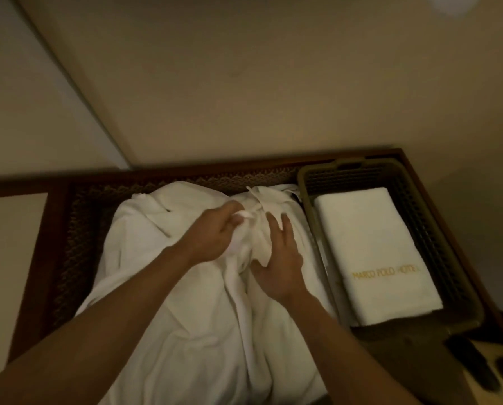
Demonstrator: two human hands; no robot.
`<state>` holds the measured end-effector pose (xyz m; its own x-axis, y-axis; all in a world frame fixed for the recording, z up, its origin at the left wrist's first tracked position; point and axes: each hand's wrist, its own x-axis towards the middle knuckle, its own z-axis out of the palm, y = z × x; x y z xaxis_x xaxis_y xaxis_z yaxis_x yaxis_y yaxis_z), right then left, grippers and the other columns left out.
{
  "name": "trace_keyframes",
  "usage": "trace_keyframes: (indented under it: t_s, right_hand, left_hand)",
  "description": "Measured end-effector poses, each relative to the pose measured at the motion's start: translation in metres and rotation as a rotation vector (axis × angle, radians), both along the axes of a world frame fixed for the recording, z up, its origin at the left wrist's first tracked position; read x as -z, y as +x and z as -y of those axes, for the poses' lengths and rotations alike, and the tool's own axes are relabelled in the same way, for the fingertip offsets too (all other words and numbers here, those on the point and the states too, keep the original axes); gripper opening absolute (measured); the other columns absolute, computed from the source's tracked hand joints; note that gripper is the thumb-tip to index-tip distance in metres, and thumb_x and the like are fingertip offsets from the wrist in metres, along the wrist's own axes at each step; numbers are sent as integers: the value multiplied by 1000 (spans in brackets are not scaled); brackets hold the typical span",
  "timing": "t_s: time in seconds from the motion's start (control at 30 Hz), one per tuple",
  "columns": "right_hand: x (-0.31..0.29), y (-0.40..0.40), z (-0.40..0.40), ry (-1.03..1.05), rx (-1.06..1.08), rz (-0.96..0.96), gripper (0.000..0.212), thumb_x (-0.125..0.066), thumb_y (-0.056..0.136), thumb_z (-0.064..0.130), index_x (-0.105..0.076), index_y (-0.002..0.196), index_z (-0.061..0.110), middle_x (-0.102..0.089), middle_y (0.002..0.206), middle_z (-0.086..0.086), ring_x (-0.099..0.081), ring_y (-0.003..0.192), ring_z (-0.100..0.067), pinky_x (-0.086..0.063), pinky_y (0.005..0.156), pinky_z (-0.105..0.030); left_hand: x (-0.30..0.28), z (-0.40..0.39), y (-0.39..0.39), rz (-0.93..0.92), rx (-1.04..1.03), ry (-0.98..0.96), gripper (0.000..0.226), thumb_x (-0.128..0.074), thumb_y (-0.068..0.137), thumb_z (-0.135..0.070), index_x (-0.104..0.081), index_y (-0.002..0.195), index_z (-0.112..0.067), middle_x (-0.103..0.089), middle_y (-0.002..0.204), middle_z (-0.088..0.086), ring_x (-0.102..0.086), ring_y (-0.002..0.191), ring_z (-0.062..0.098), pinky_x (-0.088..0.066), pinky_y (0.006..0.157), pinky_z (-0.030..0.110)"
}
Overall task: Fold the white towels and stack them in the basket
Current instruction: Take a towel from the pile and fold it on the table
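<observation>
While two hands work at centre frame:
Towel pile [168, 287]: one rumpled white heap, lower centre.
Basket [460, 276]: one, right, holding one folded towel [373, 252].
Left hand [215, 235]: gripping bunched cloth.
Right hand [282, 264]: fingers spread, pressing the heap.

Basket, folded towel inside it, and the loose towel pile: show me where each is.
basket [311, 182], head view, far left rim.
folded towel [370, 247], head view, flat top face.
loose towel pile [186, 317], head view, rumpled middle.
</observation>
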<state>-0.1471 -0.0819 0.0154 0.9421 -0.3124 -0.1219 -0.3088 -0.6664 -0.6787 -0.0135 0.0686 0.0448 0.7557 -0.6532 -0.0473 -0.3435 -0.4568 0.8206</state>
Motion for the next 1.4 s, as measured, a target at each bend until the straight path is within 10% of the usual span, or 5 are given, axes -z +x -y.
trace_keyframes:
  t_s: [0.17, 0.37, 0.77, 1.07, 1.4]
  right_hand:
    - [-38, -18, -3, -149, -199, -40, 47, -57, 92, 37, -52, 139, 32, -43, 152, 10, -19, 151, -14, -14, 115, -53]
    - [-81, -105, -47, 189, -88, 54, 19, -59, 89, 31, -54, 77, 18, -61, 70, 3, -62, 71, -22, -45, 63, -38]
    - [-71, -291, -135, 307, -240, -152, 52, -88, 70, 43, -65, 114, 27, -65, 110, 14, -62, 99, -6, -55, 87, -40]
    - [-58, -355, -200, -224, 31, -176, 21, -57, 93, 38, -63, 112, 34, -56, 126, 11, -36, 133, -19, -27, 103, -55]
    - [-37, -355, -370, 19, 241, -68, 10, -52, 98, 11, -58, 90, 11, -62, 84, -2, -60, 79, -22, -45, 66, -31]
  left_hand:
    - [-57, -12, -76, -113, 102, -145, 6, -68, 96, -22, -69, 101, -26, -71, 93, -13, -67, 87, 7, -51, 76, 21]
    - [-58, -67, -135, -74, 260, 262, 105, -81, 74, -29, -17, 157, -44, -31, 154, -20, -37, 136, 0, -39, 108, 23]
    - [-98, -168, -298, -326, -48, -74, 9, -54, 92, -38, -60, 94, -33, -64, 96, -13, -62, 89, -3, -49, 85, 22]
    - [-139, -258, -347, -607, -233, -168, 24, -41, 105, -10, -62, 101, -19, -72, 84, -4, -66, 79, 10, -52, 62, 22]
    - [-101, -542, -339, -538, -872, -178, 33, -58, 99, -35, -58, 123, -12, -66, 111, 15, -62, 94, 33, -50, 70, 41]
